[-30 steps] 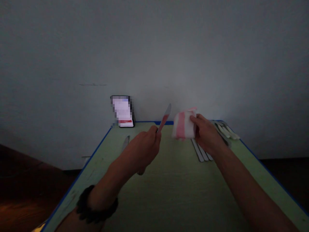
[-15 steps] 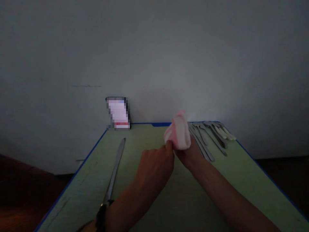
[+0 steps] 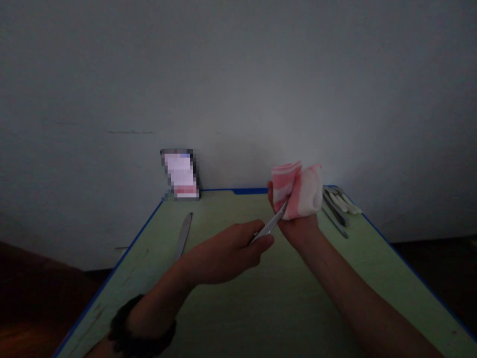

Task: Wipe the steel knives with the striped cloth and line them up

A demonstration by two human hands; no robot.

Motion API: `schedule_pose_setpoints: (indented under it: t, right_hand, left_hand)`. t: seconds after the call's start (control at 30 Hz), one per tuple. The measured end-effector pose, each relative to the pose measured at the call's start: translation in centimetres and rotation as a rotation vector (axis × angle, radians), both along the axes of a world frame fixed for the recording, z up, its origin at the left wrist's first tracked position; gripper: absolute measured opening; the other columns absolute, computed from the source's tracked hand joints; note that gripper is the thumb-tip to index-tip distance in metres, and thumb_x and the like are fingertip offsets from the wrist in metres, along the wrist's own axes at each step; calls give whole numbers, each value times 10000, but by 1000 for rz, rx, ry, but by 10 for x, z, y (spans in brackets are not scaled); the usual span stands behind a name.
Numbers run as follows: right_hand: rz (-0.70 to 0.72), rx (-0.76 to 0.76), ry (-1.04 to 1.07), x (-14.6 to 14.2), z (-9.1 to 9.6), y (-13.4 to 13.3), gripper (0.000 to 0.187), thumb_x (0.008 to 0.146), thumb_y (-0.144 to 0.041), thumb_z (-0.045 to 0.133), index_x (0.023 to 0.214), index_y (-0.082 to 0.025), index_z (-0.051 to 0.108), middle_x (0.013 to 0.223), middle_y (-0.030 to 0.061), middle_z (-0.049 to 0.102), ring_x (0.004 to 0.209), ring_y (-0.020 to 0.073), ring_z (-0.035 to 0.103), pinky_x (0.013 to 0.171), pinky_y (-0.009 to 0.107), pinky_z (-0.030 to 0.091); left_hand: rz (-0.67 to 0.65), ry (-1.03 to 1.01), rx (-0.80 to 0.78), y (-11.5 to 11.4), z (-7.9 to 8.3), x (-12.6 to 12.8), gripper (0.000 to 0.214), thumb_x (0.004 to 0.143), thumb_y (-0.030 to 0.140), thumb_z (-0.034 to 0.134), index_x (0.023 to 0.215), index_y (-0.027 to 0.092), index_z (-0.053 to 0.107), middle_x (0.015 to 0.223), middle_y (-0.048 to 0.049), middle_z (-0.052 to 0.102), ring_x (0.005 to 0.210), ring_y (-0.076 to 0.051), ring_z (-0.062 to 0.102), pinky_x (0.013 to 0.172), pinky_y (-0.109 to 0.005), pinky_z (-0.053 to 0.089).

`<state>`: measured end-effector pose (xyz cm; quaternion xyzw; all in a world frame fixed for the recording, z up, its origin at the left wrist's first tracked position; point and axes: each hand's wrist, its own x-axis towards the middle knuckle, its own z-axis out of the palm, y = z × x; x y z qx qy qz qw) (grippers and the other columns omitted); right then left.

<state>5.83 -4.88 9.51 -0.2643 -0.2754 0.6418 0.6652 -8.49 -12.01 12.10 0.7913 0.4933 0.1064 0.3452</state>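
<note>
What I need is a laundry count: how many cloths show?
1: the striped cloth in the right hand, at the tip of the utensil. Folds may hide another.

Tabletop (image 3: 268, 308): pale green, blue-edged, lower frame | left of centre: 1 knife (image 3: 184, 236), lying lengthwise, lower end hidden | far left corner: 1 phone (image 3: 182, 171), upright, lit | right of centre: metal cutlery (image 3: 340, 215) beside white-handled pieces (image 3: 338, 201), right edge

Dim light. A grey wall (image 3: 238, 74) spans the far side, a thin scratch (image 3: 130, 132) at left. Before it, a blue-edged green table (image 3: 231, 318); dark floor (image 3: 30, 293), glowing orange at near left.
</note>
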Motion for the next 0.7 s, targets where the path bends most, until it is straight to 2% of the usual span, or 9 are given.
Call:
schedule_pose_setpoints:
  t: [0.07,0.17,0.3,0.43,0.5,0.6,0.7]
  right_hand:
    - [-18,29,-6,0,0,-4,268,826,-484,399,936,-273,522,896,25,631,788,187,630,774,385,515]
    - [0,73,-36,-4,-5,-12,242,778,-436,497,961,-280,523,921,11,629,813,181,628,792,369,505]
    - [129,8,-132,-12,-6,-21,192,749,-394,556,847,-229,561,716,-8,598,647,145,580,618,282,495]
    - [133,38,-92,-14,2,-25,117,767,-311,521,715,-208,541,578,-56,506,496,89,455,479,208,406]
    - [161,50,-133,-15,3,-25,61,731,-260,583,728,-203,563,611,-54,543,525,86,480,502,203,411]
    - [175,56,-169,-16,-2,-21,119,726,-273,636,814,-196,613,742,-15,637,656,110,572,610,226,458]
    - [64,10,-59,-9,-7,-7,201,809,-355,550,844,-177,638,824,19,677,765,133,615,678,247,483]
  left_hand:
    - [5,-108,-60,1,2,1,328,942,415,256,782,197,443,660,32,535,551,-96,474,530,-212,384]
    - [76,-108,60,-1,-2,8,314,939,413,278,820,195,470,677,19,546,577,-111,488,536,-224,376]
    - [129,-46,193,-2,-8,15,278,945,357,280,945,191,504,669,1,565,589,-134,514,551,-245,369]
    - [174,0,227,3,-7,11,326,948,376,254,928,177,511,688,-7,573,575,-135,508,547,-250,363]
    - [208,35,262,4,-6,9,303,945,340,256,920,173,507,716,-14,579,582,-138,506,552,-254,356]
    - [177,64,283,1,-7,10,264,940,291,260,925,175,497,722,-15,577,577,-140,496,555,-262,341]
    - [122,92,261,-7,-5,13,271,949,337,259,921,182,479,695,-8,559,581,-148,494,553,-270,331]
